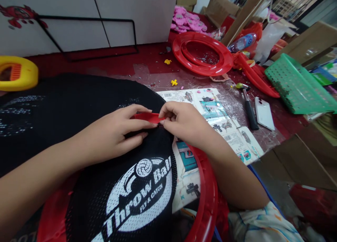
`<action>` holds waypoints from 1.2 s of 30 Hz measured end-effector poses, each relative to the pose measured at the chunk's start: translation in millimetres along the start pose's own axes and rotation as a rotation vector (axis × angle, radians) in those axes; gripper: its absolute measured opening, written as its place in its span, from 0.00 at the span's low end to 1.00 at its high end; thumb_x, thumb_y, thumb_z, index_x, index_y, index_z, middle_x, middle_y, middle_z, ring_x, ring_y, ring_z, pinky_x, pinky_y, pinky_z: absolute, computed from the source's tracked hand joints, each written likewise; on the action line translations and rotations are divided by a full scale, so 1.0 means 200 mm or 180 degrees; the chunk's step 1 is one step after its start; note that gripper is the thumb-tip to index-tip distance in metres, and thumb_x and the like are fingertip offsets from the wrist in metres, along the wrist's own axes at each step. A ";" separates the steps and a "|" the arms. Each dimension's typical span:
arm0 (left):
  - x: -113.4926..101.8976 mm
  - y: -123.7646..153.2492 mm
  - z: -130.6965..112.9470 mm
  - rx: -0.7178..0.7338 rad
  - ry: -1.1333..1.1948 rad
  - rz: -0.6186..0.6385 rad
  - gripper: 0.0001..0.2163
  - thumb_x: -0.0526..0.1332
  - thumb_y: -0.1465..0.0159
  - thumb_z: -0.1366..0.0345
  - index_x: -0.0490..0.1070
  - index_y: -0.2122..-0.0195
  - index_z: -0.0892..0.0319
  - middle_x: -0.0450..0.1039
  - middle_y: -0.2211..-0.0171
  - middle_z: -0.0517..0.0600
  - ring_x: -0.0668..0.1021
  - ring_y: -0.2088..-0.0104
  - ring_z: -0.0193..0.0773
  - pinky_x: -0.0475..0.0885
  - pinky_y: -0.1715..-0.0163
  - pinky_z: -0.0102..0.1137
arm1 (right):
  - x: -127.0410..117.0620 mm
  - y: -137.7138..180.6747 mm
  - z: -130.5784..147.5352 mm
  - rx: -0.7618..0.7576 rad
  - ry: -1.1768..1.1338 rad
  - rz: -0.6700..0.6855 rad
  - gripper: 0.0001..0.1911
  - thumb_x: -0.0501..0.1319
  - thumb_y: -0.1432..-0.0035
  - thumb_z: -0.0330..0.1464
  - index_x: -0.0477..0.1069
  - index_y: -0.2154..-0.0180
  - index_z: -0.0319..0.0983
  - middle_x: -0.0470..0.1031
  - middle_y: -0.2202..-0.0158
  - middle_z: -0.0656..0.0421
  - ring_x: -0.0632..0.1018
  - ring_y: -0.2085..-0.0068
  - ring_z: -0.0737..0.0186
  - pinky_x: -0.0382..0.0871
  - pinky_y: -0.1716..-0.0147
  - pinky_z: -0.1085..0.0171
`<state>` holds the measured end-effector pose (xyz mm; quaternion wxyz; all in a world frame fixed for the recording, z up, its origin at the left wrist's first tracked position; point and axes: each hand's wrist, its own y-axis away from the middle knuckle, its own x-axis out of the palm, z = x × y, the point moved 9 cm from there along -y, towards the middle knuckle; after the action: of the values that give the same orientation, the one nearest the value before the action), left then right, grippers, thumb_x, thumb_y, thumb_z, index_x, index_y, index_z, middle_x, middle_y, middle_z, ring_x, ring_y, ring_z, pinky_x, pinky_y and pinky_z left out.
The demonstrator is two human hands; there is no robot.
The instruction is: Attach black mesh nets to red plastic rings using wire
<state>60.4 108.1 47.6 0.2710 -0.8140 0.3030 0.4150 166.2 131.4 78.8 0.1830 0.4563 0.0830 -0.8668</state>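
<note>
A black mesh net printed "Throw Ball Fly & Catch" lies over a red plastic ring in front of me. My left hand rests on the mesh, its fingers pressed against the ring's red rim where it shows above the net. My right hand pinches the edge of the mesh at that same spot, fingertips closed together. Both hands meet at the top of the ring.
Printed toy cards lie under plastic sheeting on the red table. Another red ring sits farther back, with pink pieces behind it. A hammer, a white phone, a green basket and a yellow toy lie around.
</note>
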 end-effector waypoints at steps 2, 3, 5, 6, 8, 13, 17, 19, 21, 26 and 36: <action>0.00 0.00 0.00 0.0007 -0.0038 0.0007 0.16 0.53 0.33 0.62 0.70 0.47 0.53 0.62 0.44 0.55 0.71 0.46 0.45 0.68 0.45 0.43 | 0.00 0.00 0.01 -0.0003 0.0012 -0.0038 0.08 0.55 0.52 0.21 0.71 0.71 0.36 0.69 0.74 0.62 0.68 0.69 0.67 0.56 0.69 0.69; 0.01 0.00 0.00 0.0012 -0.0064 0.0010 0.16 0.53 0.33 0.62 0.70 0.46 0.53 0.62 0.44 0.55 0.71 0.47 0.46 0.68 0.46 0.43 | 0.00 0.00 0.01 -0.0002 0.0009 -0.0046 0.08 0.55 0.52 0.21 0.71 0.71 0.36 0.69 0.74 0.62 0.68 0.69 0.67 0.56 0.69 0.69; 0.01 -0.01 -0.01 0.0023 -0.0130 -0.0007 0.16 0.52 0.33 0.62 0.70 0.46 0.54 0.63 0.45 0.56 0.71 0.48 0.47 0.68 0.46 0.44 | 0.00 0.01 0.01 0.0002 0.0011 -0.0039 0.08 0.55 0.52 0.21 0.70 0.71 0.36 0.69 0.74 0.63 0.68 0.69 0.67 0.56 0.69 0.69; 0.01 -0.01 -0.01 0.0027 -0.0163 -0.0014 0.16 0.51 0.33 0.63 0.70 0.46 0.54 0.63 0.45 0.56 0.71 0.48 0.47 0.69 0.47 0.45 | 0.00 0.01 0.00 0.0005 0.0017 -0.0026 0.08 0.55 0.52 0.21 0.70 0.71 0.36 0.69 0.74 0.63 0.68 0.69 0.67 0.56 0.69 0.69; 0.02 0.00 0.00 0.0002 -0.0243 -0.0021 0.16 0.51 0.33 0.64 0.71 0.47 0.55 0.63 0.45 0.57 0.71 0.49 0.48 0.69 0.49 0.45 | 0.00 0.01 0.00 0.0018 0.0027 0.0006 0.09 0.55 0.52 0.21 0.71 0.71 0.36 0.69 0.74 0.62 0.68 0.70 0.67 0.56 0.69 0.69; 0.04 0.01 0.01 -0.0016 -0.0376 0.0037 0.16 0.51 0.33 0.64 0.71 0.47 0.55 0.61 0.44 0.58 0.71 0.49 0.50 0.70 0.50 0.45 | 0.02 0.01 -0.01 0.0094 0.0013 0.0076 0.10 0.54 0.52 0.21 0.71 0.69 0.37 0.69 0.74 0.63 0.67 0.71 0.68 0.54 0.71 0.69; 0.05 0.01 0.02 0.0045 -0.0408 0.0071 0.16 0.50 0.32 0.62 0.70 0.47 0.56 0.61 0.44 0.59 0.71 0.49 0.50 0.70 0.51 0.46 | 0.04 0.00 0.00 -0.0061 -0.0091 0.0071 0.10 0.55 0.52 0.21 0.71 0.69 0.36 0.68 0.75 0.63 0.66 0.72 0.69 0.53 0.71 0.69; 0.05 0.01 0.02 0.0050 -0.0430 0.0073 0.16 0.49 0.32 0.62 0.69 0.46 0.55 0.61 0.44 0.58 0.71 0.49 0.50 0.71 0.52 0.46 | 0.05 -0.01 0.01 -0.0174 -0.0158 0.0047 0.09 0.55 0.52 0.21 0.71 0.69 0.36 0.68 0.75 0.64 0.66 0.72 0.70 0.54 0.70 0.69; 0.05 0.01 0.02 0.0040 -0.0430 0.0053 0.16 0.49 0.32 0.61 0.68 0.46 0.54 0.62 0.45 0.58 0.71 0.50 0.50 0.71 0.52 0.46 | 0.05 -0.02 0.00 -0.0261 -0.0223 0.0001 0.08 0.55 0.51 0.21 0.71 0.70 0.35 0.67 0.75 0.64 0.66 0.72 0.70 0.54 0.70 0.70; 0.06 0.01 0.03 0.0039 -0.0454 0.0051 0.16 0.49 0.32 0.62 0.69 0.47 0.57 0.62 0.45 0.60 0.72 0.49 0.52 0.71 0.53 0.47 | 0.05 -0.03 0.00 -0.0364 -0.0349 -0.0059 0.08 0.56 0.51 0.21 0.71 0.70 0.35 0.68 0.74 0.64 0.66 0.72 0.71 0.56 0.69 0.70; 0.08 0.01 0.01 0.0020 -0.0812 0.0014 0.17 0.48 0.33 0.65 0.69 0.46 0.58 0.62 0.44 0.62 0.73 0.51 0.54 0.72 0.54 0.48 | 0.05 -0.01 -0.03 0.0055 0.0085 0.0261 0.12 0.55 0.51 0.22 0.75 0.68 0.36 0.73 0.72 0.60 0.70 0.70 0.68 0.60 0.68 0.68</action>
<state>65.9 103.6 34.0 0.3090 -0.7530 0.2692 0.5148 164.4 131.9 67.4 0.2133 0.4724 0.0592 -0.8531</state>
